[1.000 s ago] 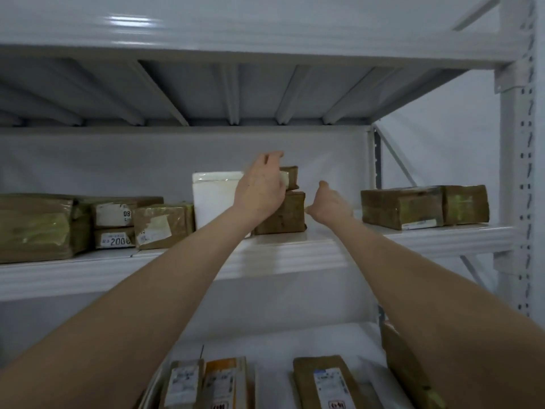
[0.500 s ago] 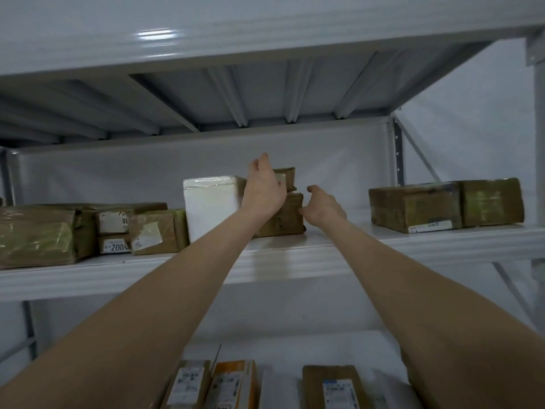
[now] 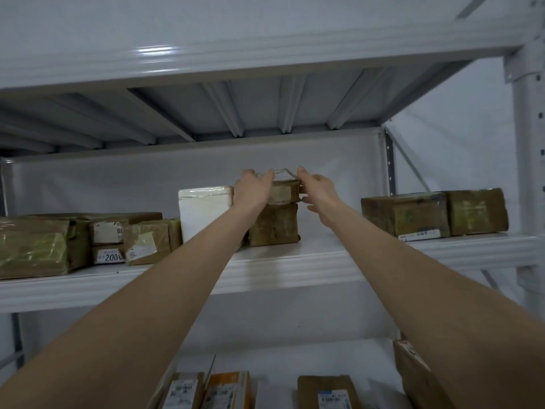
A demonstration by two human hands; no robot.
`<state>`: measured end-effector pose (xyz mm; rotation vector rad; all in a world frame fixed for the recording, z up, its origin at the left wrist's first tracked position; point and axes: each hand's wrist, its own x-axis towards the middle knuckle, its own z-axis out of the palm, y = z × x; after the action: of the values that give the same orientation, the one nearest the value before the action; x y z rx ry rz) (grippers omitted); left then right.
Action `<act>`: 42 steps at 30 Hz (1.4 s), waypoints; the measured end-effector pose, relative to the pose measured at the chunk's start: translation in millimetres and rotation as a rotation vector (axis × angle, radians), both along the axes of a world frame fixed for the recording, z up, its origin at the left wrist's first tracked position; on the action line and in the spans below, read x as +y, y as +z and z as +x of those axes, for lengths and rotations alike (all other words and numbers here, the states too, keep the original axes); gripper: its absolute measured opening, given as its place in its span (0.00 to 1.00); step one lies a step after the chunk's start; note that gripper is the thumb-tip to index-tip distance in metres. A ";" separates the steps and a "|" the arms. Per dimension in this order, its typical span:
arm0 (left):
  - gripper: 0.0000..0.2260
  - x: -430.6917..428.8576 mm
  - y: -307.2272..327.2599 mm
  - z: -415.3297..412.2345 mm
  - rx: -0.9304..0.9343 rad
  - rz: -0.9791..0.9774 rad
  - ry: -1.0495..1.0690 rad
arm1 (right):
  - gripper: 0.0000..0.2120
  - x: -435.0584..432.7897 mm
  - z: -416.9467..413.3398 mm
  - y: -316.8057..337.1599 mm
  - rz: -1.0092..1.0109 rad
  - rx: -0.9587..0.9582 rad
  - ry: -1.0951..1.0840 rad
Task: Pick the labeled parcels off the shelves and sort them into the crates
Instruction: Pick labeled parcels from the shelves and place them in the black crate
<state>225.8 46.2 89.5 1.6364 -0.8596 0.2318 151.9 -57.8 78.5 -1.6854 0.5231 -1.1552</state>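
Bare shelf (image 3: pixel 324 245) right of parcel stack (image 3: pixel 274 224)

Your left hand (image 3: pixel 253 190) and right hand (image 3: pixel 320 193) held the top parcel (image 3: pixel 284 191) from either side. It sat on a lower parcel (image 3: pixel 274 224) midway along the shelf (image 3: pixel 295 270). A box (image 3: pixel 203 214) stood just left of that stack. Further left lay a leaning parcel (image 3: pixel 147 243), then two small parcels, one (image 3: pixel 107 231) on the other (image 3: pixel 107 255), then a big parcel (image 3: pixel 32 246) at the far end. Right of the stack and well apart from it, two parcels (image 3: pixel 407 215) (image 3: pixel 477 211) sat side by side near the upright post (image 3: pixel 528 172). On the shelf below, a row of parcels (image 3: pixel 227 389) lay in front of you.
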 end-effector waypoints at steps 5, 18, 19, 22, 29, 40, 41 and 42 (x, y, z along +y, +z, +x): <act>0.26 8.7 -6.4 -7.2 0.085 -0.130 -0.057 | 0.18 12.1 -23.1 -4.0 0.117 -0.135 -0.003; 0.27 28.5 -34.8 -37.9 0.333 -0.141 -0.366 | 0.28 35.9 -85.5 -30.7 0.181 -0.140 0.109; 0.26 28.5 -35.0 -40.9 0.322 -0.135 -0.383 | 0.28 36.4 -88.6 -30.9 0.180 -0.143 0.109; 0.24 29.2 -35.1 -48.6 0.290 -0.116 -0.411 | 0.28 36.5 -96.8 -31.1 0.161 -0.115 0.096; 0.25 25.7 -33.9 -50.9 -0.094 -0.026 -0.321 | 0.16 35.1 -112.5 -20.4 0.147 -0.164 0.104; 0.21 4.0 -35.6 -62.6 -0.196 0.189 -0.302 | 0.21 18.1 -124.8 -23.7 -0.295 0.010 -0.196; 0.21 1.2 -37.6 -64.2 -0.190 0.225 -0.313 | 0.20 14.1 -122.3 -26.0 -0.374 0.105 -0.273; 0.20 -1.7 -40.2 -65.1 -0.198 0.256 -0.318 | 0.20 9.3 -119.4 -29.1 -0.435 0.209 -0.345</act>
<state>160.8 44.5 49.4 1.7009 -1.3302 0.0623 32.5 -48.5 49.3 -2.1648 0.7559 -1.4215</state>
